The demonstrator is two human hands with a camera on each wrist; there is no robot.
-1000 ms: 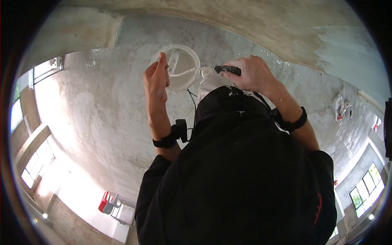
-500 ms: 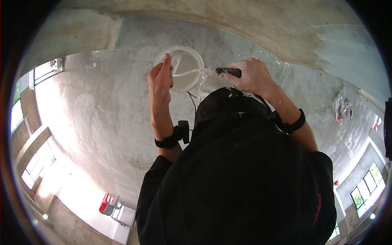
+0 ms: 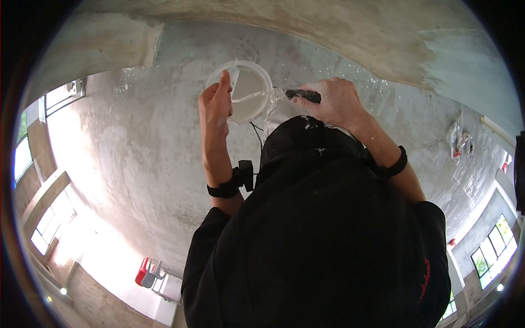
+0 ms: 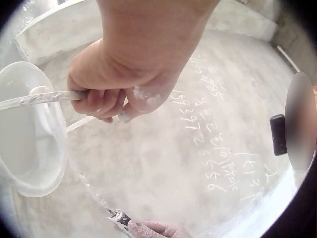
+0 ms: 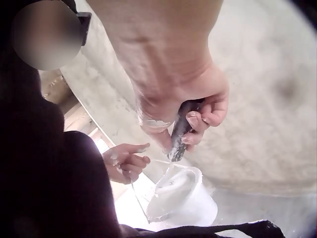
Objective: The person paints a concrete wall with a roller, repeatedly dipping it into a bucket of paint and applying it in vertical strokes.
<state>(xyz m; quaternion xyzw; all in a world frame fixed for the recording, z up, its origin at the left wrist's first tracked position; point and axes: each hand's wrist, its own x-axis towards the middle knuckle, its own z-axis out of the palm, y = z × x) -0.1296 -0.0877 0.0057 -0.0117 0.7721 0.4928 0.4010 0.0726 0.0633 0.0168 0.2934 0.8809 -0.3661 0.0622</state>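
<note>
We see one small change: our right hand (image 3: 337, 103) and the dark bar (image 3: 304, 96) in it have slid a tiny bit toward the bucket (image 5: 204, 210). Our left hand (image 3: 214, 109) has stayed in almost the same spot. Its grip is closed, with the fingers curled round the thin loop (image 4: 44, 98) of the bucket, while one finger or the thumb sticks out. The right grip is closed too, with the fingers and thumb wrapped round the bar, which has white stuff smeared on it. The bucket is between our hands, nearer the left one, with its open top toward us and something pale inside. We cannot tell if it hangs or sits on the floor (image 3: 147, 142), or which edge of the floor is closest. The move looks too small to matter much: both holds look firm, and the bar is now just beside the bucket.
</note>
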